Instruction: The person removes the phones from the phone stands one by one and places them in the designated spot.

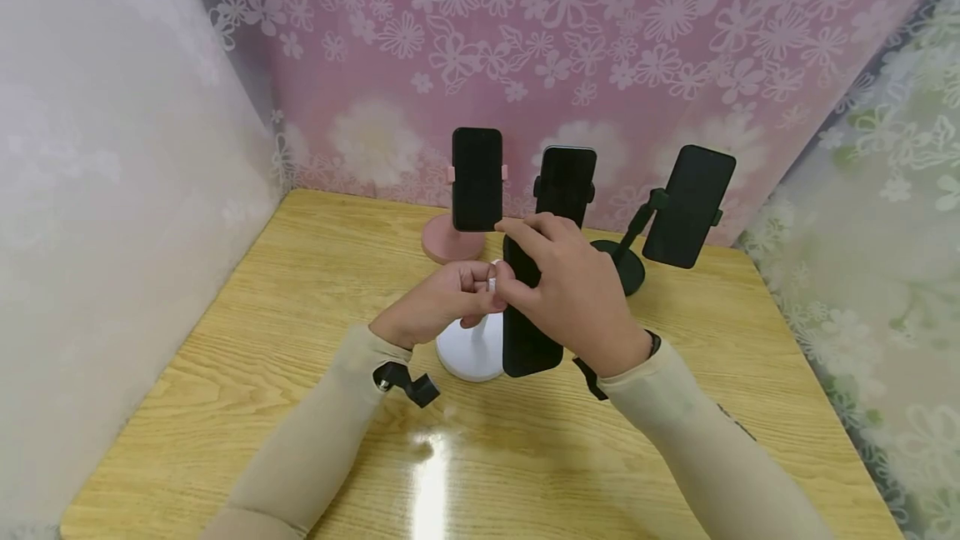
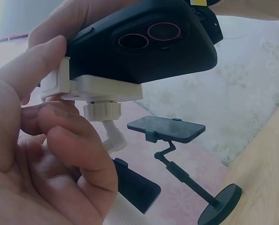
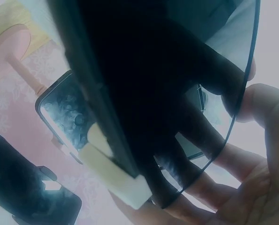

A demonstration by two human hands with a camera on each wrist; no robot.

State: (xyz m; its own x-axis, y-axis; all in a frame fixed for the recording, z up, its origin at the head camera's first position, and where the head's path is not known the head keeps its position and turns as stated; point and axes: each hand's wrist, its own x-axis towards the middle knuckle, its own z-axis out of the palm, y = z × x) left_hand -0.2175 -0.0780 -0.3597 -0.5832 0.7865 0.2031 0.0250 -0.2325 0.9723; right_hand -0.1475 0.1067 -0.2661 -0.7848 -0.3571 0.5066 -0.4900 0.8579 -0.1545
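Observation:
In the head view, my left hand [image 1: 442,297] is at the top of a white phone stand [image 1: 467,354], whose round base is on the table. Seen from the left wrist, its thumb and curled fingers pinch the end of the white clamp [image 2: 109,87]. A black phone [image 1: 532,350] sits tilted against that clamp, its two camera lenses showing in the left wrist view. My right hand [image 1: 573,286] reaches across the phone and grips its edges with thumb and fingers. The right wrist view has the phone's dark screen [image 3: 144,93] reflecting the hand, with the clamp along one edge.
Behind stands a pink phone stand [image 1: 442,242] bearing a phone [image 1: 477,182]. Another phone [image 1: 567,177] in a black clamp is partly hidden by my right hand. To the right, a black stand [image 1: 632,272] holds a tilted phone [image 1: 690,207]. A floral wall borders the wooden table [image 1: 300,290].

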